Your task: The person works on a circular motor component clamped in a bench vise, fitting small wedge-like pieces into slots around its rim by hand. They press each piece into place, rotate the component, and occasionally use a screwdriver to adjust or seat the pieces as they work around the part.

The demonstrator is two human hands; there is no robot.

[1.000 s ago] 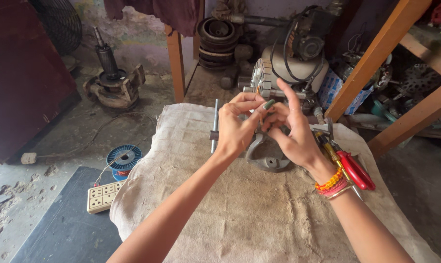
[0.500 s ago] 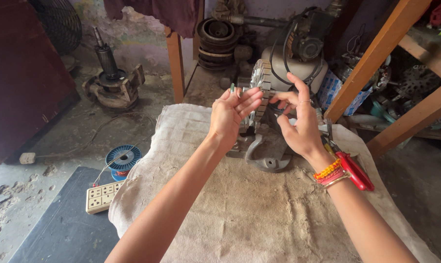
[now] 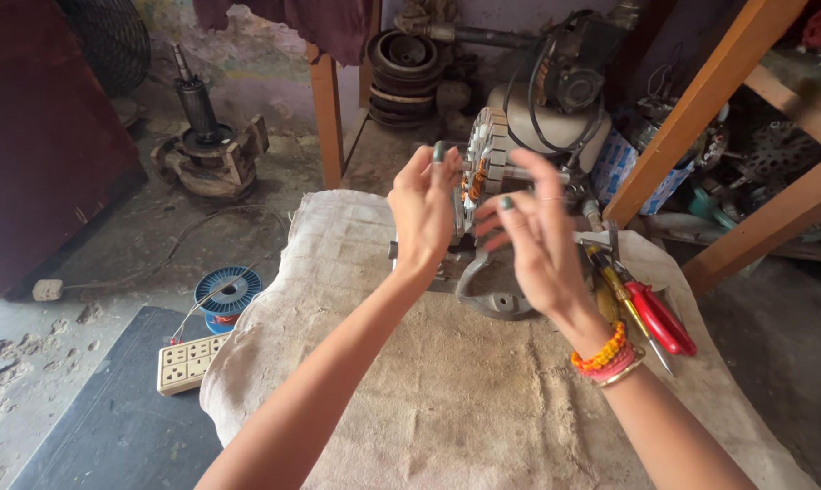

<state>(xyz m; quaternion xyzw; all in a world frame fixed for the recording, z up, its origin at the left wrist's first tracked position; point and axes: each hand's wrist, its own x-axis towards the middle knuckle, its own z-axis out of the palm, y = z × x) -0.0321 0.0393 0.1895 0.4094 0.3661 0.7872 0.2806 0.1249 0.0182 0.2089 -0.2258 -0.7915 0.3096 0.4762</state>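
Note:
A grey electric motor lies on a table draped with sackcloth [image 3: 483, 408]. Its laminated stator [image 3: 485, 163] with copper windings stands upright, and a curved metal end bracket [image 3: 494, 292] sits below it. My left hand [image 3: 424, 213] is raised just left of the stator, fingers up and apart, palm toward it. My right hand [image 3: 539, 245] hovers in front of the motor, fingers spread and blurred by motion, with bead bangles on the wrist. I see nothing clearly held in either hand.
Red-handled pliers [image 3: 664, 319] and a yellow-handled screwdriver [image 3: 610, 283] lie at the right of the cloth. On the floor at left are a blue wire spool [image 3: 229, 295], a socket board [image 3: 185, 361] and a rotor [image 3: 206, 145]. Wooden frame beams [image 3: 701, 109] rise at right.
My hands were pinched together above the motor, then dropped to the stator. Now they have parted and opened, the right hand drawing back toward me.

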